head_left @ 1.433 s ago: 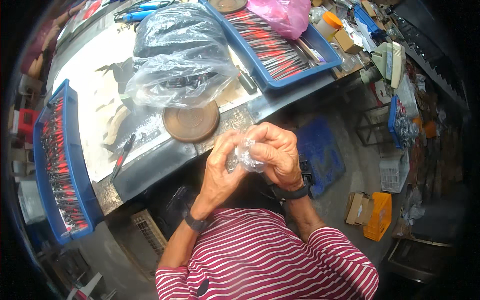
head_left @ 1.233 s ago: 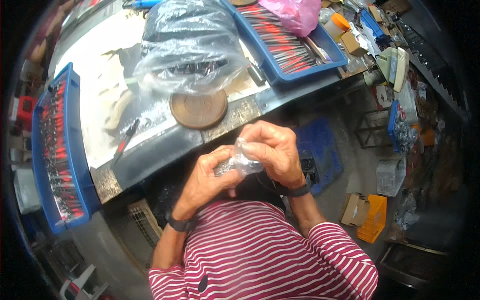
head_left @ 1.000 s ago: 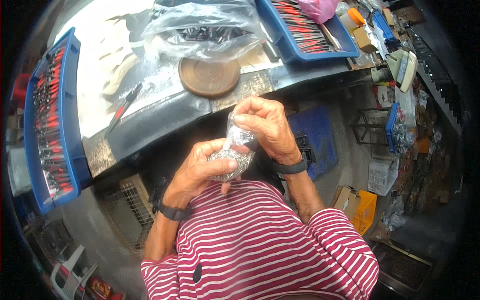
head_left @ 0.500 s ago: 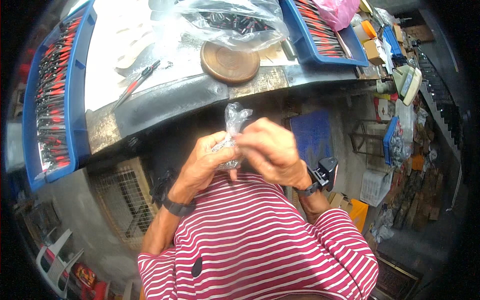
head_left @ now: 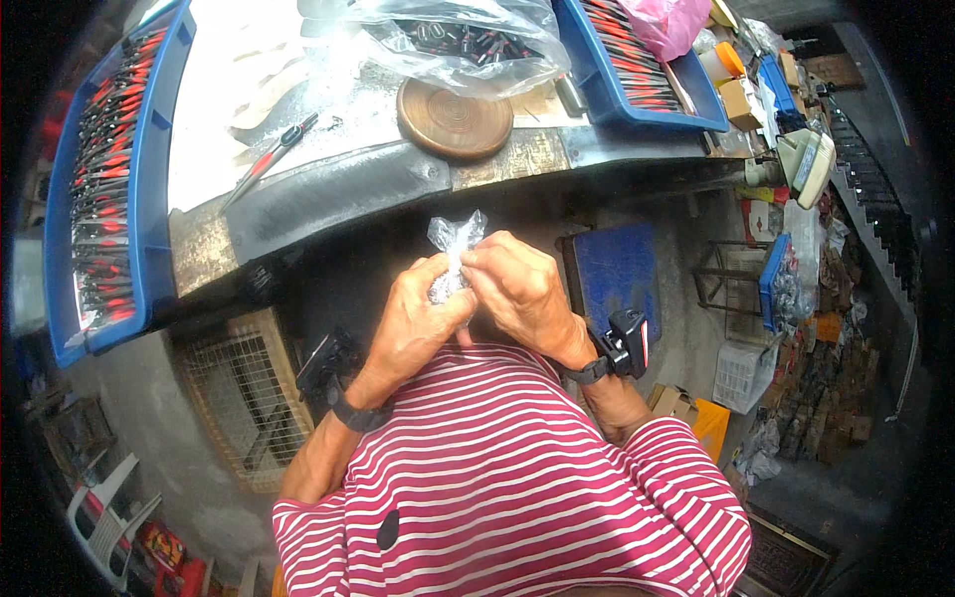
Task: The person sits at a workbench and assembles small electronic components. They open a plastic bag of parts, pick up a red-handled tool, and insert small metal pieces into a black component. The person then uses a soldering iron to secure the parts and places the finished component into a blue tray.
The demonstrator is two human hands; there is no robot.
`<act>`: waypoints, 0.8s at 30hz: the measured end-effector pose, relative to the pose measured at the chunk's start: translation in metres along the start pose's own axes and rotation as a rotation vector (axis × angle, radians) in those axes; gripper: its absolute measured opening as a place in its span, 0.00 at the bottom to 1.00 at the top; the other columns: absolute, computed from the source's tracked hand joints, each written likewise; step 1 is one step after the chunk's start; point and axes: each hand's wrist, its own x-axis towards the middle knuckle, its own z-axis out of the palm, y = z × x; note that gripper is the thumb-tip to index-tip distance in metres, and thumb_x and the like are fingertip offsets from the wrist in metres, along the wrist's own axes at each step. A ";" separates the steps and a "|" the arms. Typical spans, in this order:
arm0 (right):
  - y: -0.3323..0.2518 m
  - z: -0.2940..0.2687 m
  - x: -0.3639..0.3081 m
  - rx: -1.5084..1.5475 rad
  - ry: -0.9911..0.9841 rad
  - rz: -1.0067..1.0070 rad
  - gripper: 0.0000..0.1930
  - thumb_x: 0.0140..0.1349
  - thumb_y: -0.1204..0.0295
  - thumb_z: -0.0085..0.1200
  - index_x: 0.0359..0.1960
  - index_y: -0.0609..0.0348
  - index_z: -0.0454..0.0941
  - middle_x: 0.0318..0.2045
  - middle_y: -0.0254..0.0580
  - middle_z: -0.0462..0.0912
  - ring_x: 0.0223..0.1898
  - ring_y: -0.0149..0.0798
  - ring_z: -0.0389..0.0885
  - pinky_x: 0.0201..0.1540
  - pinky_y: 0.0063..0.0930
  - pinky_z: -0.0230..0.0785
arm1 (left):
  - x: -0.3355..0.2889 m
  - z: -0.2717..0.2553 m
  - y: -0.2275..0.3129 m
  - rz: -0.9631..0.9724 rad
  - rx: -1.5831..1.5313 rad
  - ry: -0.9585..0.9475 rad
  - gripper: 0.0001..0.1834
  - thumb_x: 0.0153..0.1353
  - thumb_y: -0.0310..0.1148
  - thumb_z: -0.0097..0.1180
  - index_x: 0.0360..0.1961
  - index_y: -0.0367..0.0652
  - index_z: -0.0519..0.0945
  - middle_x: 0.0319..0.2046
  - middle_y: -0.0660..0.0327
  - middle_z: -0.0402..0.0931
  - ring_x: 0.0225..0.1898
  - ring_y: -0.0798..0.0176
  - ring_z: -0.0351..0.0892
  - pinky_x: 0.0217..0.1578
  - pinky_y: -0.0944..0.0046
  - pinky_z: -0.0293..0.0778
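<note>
A small clear plastic bag (head_left: 458, 235) with shiny silvery contents is held between my hands, just in front of my striped shirt. My left hand (head_left: 413, 310) wraps round its lower part, the thumb across the front. With fingertips and thumb, my right hand (head_left: 519, 291) pinches the bag's gathered neck, and the loose top flares above. What exactly fills the bag is too small to make out. Beyond, on the bench, lies a red-and-black pen-like tool (head_left: 271, 159), beside a round brown wooden disc (head_left: 455, 117).
The bench's worn front edge (head_left: 338, 191) runs across beyond my hands. Blue trays (head_left: 151, 224) of red-and-black tools stand at both ends. A large clear bag (head_left: 542, 60) of dark parts sits at the back. Boxes and a white crate (head_left: 746, 375) are at the right.
My right hand, blurred before, has come in against the bag's neck and grips it steadily. The bag's top is now bunched and spread wider. My left hand keeps its hold.
</note>
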 end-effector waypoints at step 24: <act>0.001 0.011 0.005 -0.019 0.092 -0.041 0.06 0.46 0.86 0.52 0.26 0.65 0.72 0.22 0.47 0.73 0.23 0.48 0.75 0.26 0.35 0.68 | -0.004 0.001 -0.008 0.024 0.186 0.033 0.15 0.54 0.24 0.56 0.42 0.29 0.72 0.35 0.53 0.67 0.26 0.60 0.77 0.25 0.64 0.72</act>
